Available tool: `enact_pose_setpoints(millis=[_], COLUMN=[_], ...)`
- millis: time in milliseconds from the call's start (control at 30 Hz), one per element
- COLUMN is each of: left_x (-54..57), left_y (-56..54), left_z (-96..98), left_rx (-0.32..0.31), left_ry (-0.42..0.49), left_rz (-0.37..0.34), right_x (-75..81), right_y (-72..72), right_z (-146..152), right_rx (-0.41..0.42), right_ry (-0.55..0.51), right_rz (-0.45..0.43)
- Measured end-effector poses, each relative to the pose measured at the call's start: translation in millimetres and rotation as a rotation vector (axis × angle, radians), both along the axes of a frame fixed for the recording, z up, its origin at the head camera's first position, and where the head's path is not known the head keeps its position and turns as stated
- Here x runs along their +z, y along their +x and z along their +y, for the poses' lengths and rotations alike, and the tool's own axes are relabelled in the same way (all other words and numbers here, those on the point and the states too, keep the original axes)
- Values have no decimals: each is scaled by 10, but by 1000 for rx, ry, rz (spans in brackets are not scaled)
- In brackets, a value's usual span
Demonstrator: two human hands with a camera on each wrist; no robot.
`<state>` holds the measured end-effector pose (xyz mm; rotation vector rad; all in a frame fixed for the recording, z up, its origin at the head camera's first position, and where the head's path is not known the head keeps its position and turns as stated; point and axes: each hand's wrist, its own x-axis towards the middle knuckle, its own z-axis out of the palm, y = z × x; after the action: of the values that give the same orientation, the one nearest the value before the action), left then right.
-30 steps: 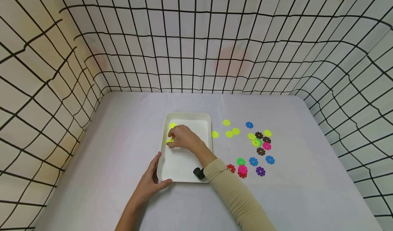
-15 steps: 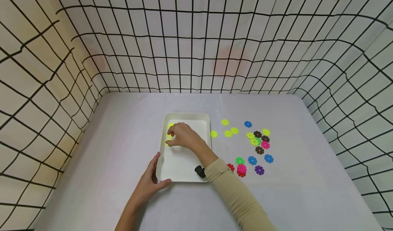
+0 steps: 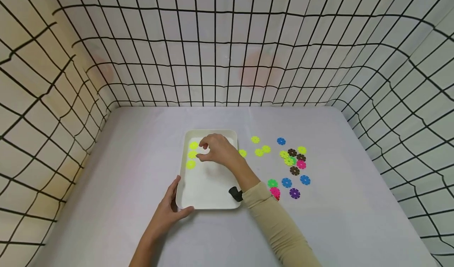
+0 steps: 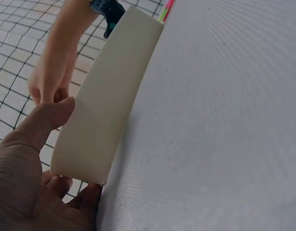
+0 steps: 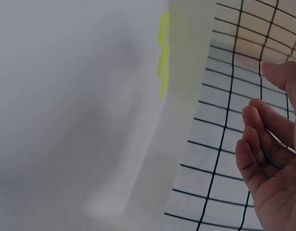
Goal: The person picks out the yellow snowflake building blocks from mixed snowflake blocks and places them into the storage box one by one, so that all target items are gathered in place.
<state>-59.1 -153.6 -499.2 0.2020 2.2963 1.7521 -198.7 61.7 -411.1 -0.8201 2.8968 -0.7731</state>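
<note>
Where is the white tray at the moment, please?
In the head view, the white tray lies on the table, left of the scattered colored discs, and the left hand holds its near left corner.

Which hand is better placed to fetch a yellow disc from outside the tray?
Likely the right hand: it's empty and nearer the yellow discs outside. The left hand holds the tray at one corner.

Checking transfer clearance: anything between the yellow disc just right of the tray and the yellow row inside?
Yes: the tray's right wall stands between the disc and the row; the right grip, empty, also hovers between them.
</note>
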Motion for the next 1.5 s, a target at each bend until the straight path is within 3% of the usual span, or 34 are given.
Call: enact_pose_setpoints(millis=[200, 667, 1000, 1267, 1500], left_x=[0, -4, 8, 23, 7], left_y=[-3, 0, 13, 19, 7], left_z=[-5, -1, -2, -2, 12], left_rx=[-5, -13, -11, -3, -7], left_ry=[-3, -15, -30, -29, -17], left_rz=[-3, 22, 22, 7, 1], right_x=[46, 27, -32, -212, -358], right_y=[33, 133, 203, 220, 234], right_z=[249, 887, 1351, 1711, 1947], right_rx=[-80, -241, -410, -512, -597], right_ry=[-79, -138, -163, -116, -98], right_rz=[21, 89, 12, 5, -69])
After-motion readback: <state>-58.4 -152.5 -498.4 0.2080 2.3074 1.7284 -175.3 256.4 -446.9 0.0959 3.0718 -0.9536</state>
